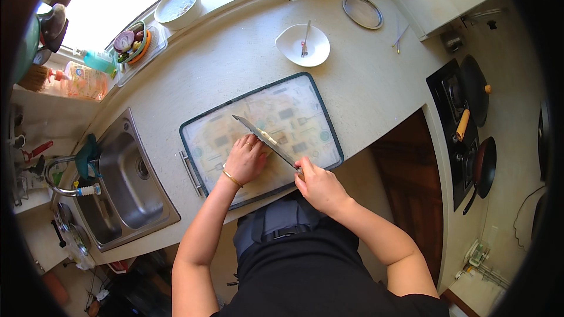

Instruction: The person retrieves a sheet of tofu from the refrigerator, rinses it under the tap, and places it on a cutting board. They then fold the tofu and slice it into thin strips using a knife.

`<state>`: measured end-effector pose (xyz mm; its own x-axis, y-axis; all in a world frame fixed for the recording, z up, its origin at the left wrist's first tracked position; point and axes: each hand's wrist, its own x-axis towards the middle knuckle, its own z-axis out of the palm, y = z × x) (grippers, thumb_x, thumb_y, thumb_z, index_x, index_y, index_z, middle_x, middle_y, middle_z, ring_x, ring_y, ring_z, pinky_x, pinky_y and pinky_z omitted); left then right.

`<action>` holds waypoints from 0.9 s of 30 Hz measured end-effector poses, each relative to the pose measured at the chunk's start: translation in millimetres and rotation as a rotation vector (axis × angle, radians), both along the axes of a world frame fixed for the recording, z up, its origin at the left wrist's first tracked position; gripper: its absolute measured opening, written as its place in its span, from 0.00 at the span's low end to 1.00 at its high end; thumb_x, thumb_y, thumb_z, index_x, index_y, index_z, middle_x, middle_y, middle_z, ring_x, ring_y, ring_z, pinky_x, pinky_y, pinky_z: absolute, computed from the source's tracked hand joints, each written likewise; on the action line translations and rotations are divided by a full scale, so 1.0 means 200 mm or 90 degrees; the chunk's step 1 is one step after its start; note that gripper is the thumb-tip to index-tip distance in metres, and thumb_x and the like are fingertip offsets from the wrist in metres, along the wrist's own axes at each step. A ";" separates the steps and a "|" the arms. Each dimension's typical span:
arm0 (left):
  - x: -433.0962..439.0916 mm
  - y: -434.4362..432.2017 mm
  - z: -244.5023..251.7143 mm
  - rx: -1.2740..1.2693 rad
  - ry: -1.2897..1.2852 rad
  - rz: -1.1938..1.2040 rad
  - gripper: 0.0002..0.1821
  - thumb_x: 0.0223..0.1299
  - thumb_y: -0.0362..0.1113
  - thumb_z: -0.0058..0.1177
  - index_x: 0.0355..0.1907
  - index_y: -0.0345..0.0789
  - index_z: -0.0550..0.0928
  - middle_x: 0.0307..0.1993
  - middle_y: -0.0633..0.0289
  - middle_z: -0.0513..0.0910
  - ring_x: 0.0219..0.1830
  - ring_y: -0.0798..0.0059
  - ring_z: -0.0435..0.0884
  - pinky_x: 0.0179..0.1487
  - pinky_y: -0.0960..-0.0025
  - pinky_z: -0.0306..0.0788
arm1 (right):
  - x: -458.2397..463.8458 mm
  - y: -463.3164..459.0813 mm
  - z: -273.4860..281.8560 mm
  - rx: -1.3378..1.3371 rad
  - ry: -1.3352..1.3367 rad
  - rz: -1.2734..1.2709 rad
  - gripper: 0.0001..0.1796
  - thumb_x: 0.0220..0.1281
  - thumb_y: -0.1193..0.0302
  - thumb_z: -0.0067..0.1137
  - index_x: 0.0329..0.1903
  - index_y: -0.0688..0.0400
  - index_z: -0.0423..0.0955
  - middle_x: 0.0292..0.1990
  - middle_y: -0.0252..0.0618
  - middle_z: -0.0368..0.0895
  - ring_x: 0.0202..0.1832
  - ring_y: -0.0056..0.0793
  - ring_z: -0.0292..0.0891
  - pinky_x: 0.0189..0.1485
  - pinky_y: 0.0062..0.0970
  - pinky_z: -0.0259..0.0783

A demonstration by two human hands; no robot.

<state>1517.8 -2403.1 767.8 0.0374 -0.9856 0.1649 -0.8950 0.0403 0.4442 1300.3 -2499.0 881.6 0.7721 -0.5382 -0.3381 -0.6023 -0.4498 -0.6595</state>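
My right hand [321,186] grips the handle of a kitchen knife [247,126], whose long blade slants up and left across the cutting board [299,92]. The board is pale and printed, with a dark green rim and a metal handle at its left end. Along the far side of the blade lie thin, cream-coloured food pieces [267,136]; their kind is unclear. My left hand [246,158] is down on the board, fingers curled close against the near side of the blade. Whatever is under those fingers is hidden. A ring and a gold bangle are on this hand and wrist.
A white bowl [317,55] with a fork stands beyond the board, and a round metal plate [363,12] farther right. The steel sink [165,202] is at left. Vegetables [125,40] and a water-filled bowl [194,15] sit by the window. Pans [488,167] rest on the hob at right.
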 end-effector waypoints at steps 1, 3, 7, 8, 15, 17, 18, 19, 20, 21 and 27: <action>0.00 -0.01 0.00 0.005 0.014 0.002 0.19 0.50 0.34 0.62 0.47 0.36 0.79 0.52 0.54 0.76 0.56 0.54 0.74 0.58 0.57 0.70 | -0.01 0.01 -0.01 -0.001 0.010 0.001 0.14 0.69 0.69 0.55 0.49 0.62 0.64 0.38 0.55 0.83 0.35 0.55 0.82 0.38 0.47 0.80; 0.00 -0.02 0.01 0.015 0.041 0.008 0.19 0.50 0.34 0.61 0.48 0.36 0.78 0.51 0.54 0.76 0.56 0.54 0.73 0.59 0.57 0.69 | -0.02 0.02 -0.02 -0.003 0.031 0.005 0.14 0.69 0.69 0.55 0.49 0.62 0.63 0.37 0.56 0.82 0.35 0.56 0.82 0.37 0.47 0.80; 0.02 -0.01 0.00 0.012 0.040 -0.006 0.25 0.48 0.32 0.63 0.53 0.35 0.77 0.49 0.53 0.77 0.53 0.50 0.74 0.57 0.55 0.70 | -0.01 0.03 0.01 0.013 0.056 0.007 0.14 0.69 0.69 0.54 0.47 0.63 0.61 0.36 0.57 0.82 0.34 0.57 0.82 0.36 0.48 0.80; 0.02 -0.01 0.00 0.011 0.039 -0.004 0.25 0.48 0.32 0.63 0.53 0.35 0.77 0.49 0.53 0.77 0.53 0.50 0.74 0.56 0.55 0.70 | -0.01 0.02 0.01 0.020 0.066 0.008 0.14 0.69 0.69 0.54 0.47 0.63 0.61 0.36 0.58 0.82 0.34 0.57 0.82 0.36 0.48 0.80; 0.02 0.01 -0.04 0.001 0.067 0.014 0.22 0.51 0.33 0.63 0.51 0.34 0.78 0.49 0.52 0.77 0.55 0.50 0.75 0.58 0.55 0.70 | 0.04 0.01 -0.05 0.044 0.101 0.008 0.14 0.69 0.70 0.54 0.46 0.63 0.60 0.30 0.58 0.82 0.34 0.59 0.81 0.36 0.50 0.79; 0.01 0.01 -0.03 -0.011 0.078 0.029 0.21 0.51 0.33 0.63 0.50 0.34 0.79 0.50 0.52 0.78 0.55 0.51 0.75 0.59 0.55 0.70 | 0.03 0.03 -0.15 0.045 0.073 -0.006 0.13 0.69 0.70 0.54 0.46 0.63 0.61 0.29 0.58 0.82 0.35 0.60 0.81 0.36 0.50 0.78; 0.00 0.01 -0.02 -0.019 0.083 0.035 0.21 0.51 0.33 0.63 0.49 0.34 0.79 0.51 0.52 0.78 0.56 0.51 0.75 0.59 0.55 0.70 | 0.03 0.03 -0.23 0.043 0.043 -0.019 0.13 0.69 0.70 0.54 0.46 0.63 0.61 0.29 0.58 0.82 0.35 0.61 0.81 0.36 0.50 0.78; 0.00 0.02 -0.03 -0.027 0.086 0.036 0.20 0.51 0.33 0.63 0.49 0.35 0.79 0.51 0.53 0.78 0.56 0.51 0.75 0.60 0.55 0.70 | 0.03 0.03 -0.27 0.039 0.011 -0.028 0.13 0.69 0.70 0.54 0.46 0.63 0.62 0.29 0.58 0.82 0.35 0.61 0.80 0.36 0.50 0.78; 0.00 0.03 -0.05 -0.034 0.089 0.037 0.19 0.52 0.32 0.63 0.48 0.35 0.80 0.52 0.53 0.78 0.56 0.52 0.76 0.60 0.56 0.70 | 0.04 0.04 -0.30 0.030 -0.009 -0.036 0.12 0.69 0.70 0.54 0.46 0.63 0.62 0.29 0.58 0.82 0.35 0.61 0.80 0.36 0.50 0.77; 0.00 0.05 -0.05 -0.041 0.091 0.038 0.18 0.52 0.32 0.63 0.48 0.35 0.80 0.52 0.53 0.78 0.56 0.52 0.76 0.60 0.56 0.70 | 0.06 0.04 -0.31 0.022 -0.030 -0.044 0.12 0.69 0.71 0.54 0.45 0.63 0.63 0.30 0.58 0.82 0.35 0.61 0.80 0.36 0.50 0.77; -0.02 0.07 -0.04 -0.082 0.102 0.055 0.16 0.56 0.33 0.61 0.48 0.36 0.80 0.52 0.58 0.79 0.59 0.56 0.75 0.62 0.58 0.70 | 0.04 -0.04 -0.20 0.030 -0.047 -0.059 0.10 0.69 0.71 0.53 0.45 0.62 0.65 0.31 0.58 0.82 0.36 0.61 0.80 0.37 0.49 0.75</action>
